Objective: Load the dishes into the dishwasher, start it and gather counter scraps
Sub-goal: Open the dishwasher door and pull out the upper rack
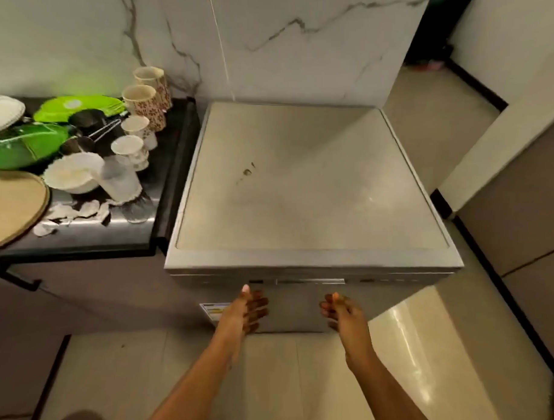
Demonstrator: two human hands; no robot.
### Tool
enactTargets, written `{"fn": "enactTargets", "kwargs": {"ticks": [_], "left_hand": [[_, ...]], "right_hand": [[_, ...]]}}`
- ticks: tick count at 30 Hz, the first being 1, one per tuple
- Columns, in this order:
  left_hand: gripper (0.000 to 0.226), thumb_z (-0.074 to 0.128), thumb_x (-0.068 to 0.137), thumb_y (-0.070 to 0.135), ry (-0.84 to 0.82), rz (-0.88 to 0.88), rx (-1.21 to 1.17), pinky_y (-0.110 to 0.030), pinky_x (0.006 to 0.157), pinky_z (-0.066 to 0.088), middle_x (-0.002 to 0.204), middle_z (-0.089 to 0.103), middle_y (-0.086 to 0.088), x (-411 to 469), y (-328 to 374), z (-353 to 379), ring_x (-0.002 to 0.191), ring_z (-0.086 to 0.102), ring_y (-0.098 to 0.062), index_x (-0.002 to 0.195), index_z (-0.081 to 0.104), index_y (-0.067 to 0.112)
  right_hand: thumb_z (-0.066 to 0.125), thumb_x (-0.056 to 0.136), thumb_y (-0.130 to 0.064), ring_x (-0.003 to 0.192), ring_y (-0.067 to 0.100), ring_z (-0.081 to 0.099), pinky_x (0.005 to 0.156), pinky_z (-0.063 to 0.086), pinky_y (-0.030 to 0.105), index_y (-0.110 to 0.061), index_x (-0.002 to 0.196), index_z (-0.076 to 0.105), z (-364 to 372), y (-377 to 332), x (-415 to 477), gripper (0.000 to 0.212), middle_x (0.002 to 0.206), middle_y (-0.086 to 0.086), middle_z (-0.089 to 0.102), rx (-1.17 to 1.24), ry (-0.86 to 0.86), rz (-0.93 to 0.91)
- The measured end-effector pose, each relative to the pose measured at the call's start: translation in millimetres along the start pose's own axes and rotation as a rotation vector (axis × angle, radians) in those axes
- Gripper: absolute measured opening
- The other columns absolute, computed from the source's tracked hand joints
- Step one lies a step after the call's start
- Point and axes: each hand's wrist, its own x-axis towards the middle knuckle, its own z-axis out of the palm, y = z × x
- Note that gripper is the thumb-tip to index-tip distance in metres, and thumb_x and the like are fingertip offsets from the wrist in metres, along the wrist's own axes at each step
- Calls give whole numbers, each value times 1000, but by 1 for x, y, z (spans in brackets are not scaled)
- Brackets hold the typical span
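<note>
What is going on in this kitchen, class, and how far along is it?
A person stands at the closed dishwasher, left hand and right hand held near the top of its door, fingers curled, holding nothing. Nothing looks loaded yet: cups, green plates and a white bowl sit piled on the counter to the left, with scraps near its front edge.

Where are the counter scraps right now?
Head view, left: the white scraps lie on the counter, beside the tan tray, in front of the white bowl.
</note>
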Motion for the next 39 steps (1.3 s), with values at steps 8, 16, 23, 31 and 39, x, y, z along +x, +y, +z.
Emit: {"fn": "enactTargets", "kwargs": {"ticks": [8, 16, 23, 31, 39], "left_hand": [[88, 24, 82, 78, -235, -161, -593, -47, 105, 33, 123, 64, -15, 23, -4, 39, 118, 56, -28, 128, 52, 7], [96, 35, 72, 83, -261, -127, -800, -48, 111, 25, 128, 57, -18, 20, -1, 65, 121, 51, -30, 127, 52, 7], [104, 15, 72, 89, -272, -128, -626, -44, 115, 22, 123, 58, -10, 19, 0, 64, 121, 49, -26, 136, 45, 12], [102, 7, 72, 89, -267, -130, -527, -44, 109, 27, 123, 57, -5, 18, -1, 60, 115, 50, -24, 134, 46, 17], [102, 26, 71, 89, -214, -214, -507, -50, 108, 32, 130, 58, -11, 11, -17, 51, 120, 50, -29, 137, 45, 13]], "right_hand": [[36, 86, -65, 105, 25, 59, 89, 46, 40, -12, 115, 56, 0, -14, 43, 64, 108, 11, 64, 662, -135, 235], [32, 79, -77, 114, 27, 55, 98, 42, 45, -14, 125, 54, -2, -13, 46, 80, 121, 12, 60, 703, -216, 254], [25, 76, -83, 105, 25, 51, 92, 39, 43, -18, 128, 53, -1, -14, 45, 87, 116, 7, 59, 575, -190, 277], [25, 77, -83, 95, 23, 50, 94, 38, 42, -19, 122, 54, -1, -13, 46, 83, 107, 3, 59, 571, -193, 302], [35, 70, -84, 104, 25, 50, 90, 38, 41, -18, 134, 45, -9, -8, 40, 92, 112, 3, 54, 446, -144, 359]]}}
